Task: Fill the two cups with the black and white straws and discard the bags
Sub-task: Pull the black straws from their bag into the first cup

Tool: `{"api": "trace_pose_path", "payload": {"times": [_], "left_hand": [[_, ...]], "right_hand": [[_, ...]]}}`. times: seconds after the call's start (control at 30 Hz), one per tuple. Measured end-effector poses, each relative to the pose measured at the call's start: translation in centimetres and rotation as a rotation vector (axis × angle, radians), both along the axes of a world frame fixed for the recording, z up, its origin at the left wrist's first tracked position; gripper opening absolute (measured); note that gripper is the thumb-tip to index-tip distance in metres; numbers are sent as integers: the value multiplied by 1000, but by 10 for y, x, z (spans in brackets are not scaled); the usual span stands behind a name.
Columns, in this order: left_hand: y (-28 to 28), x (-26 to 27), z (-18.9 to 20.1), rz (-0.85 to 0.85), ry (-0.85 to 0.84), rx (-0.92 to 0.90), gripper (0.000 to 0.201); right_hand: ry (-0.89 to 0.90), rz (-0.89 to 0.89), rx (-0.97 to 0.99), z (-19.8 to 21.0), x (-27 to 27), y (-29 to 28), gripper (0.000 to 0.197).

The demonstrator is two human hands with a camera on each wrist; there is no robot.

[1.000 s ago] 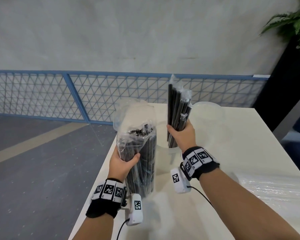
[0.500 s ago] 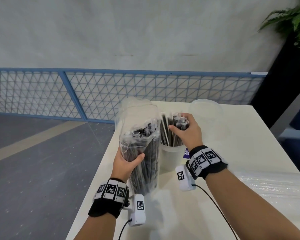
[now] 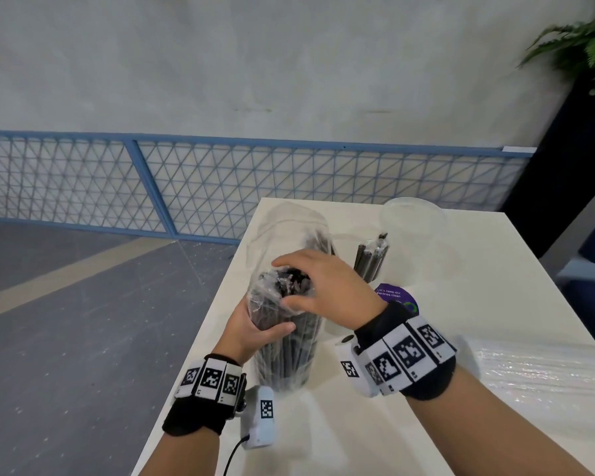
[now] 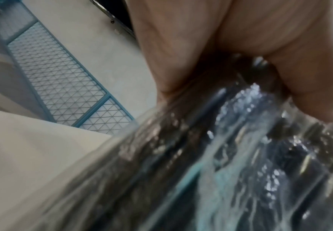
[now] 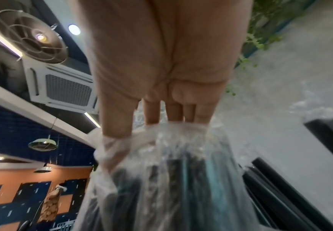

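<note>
Near the desk's [image 3: 409,424] left edge, my left hand [image 3: 255,326] gripped one clear plastic bag of black straws [image 3: 289,352]; my right hand's [image 3: 327,286] fingers reached into its open top. Two clear cups [image 3: 413,219] stood behind.

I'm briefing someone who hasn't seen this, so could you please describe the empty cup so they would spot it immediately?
Start at the white table and look to its far right part. There a clear plastic cup stands alone. Unlike the nearer cup, which holds black straws, this one has nothing in it.

straw bag [image 3: 285,324] left of cup [image 3: 370,266]
</note>
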State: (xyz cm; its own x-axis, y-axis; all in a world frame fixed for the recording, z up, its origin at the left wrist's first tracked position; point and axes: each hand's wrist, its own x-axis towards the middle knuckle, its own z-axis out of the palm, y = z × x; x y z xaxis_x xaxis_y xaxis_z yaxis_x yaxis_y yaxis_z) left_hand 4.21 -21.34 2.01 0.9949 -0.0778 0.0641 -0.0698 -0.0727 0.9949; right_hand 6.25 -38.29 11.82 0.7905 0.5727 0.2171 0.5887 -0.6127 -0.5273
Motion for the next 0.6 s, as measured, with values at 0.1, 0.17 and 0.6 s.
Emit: {"api": "trace_pose_path", "payload": {"times": [0.1,0.17,0.6], "left_hand": [[2,-1,-3,-40,47,-11,78],[2,-3,-4,-50,66,12,80],[3,-3,-9,-174,155,-4,69]], "right_hand": [[-7,27,-177,1,-3,5,55],[-21,10,-215,1,-3,8,52],[16,99,-219,-1,-7,11,52]]}}
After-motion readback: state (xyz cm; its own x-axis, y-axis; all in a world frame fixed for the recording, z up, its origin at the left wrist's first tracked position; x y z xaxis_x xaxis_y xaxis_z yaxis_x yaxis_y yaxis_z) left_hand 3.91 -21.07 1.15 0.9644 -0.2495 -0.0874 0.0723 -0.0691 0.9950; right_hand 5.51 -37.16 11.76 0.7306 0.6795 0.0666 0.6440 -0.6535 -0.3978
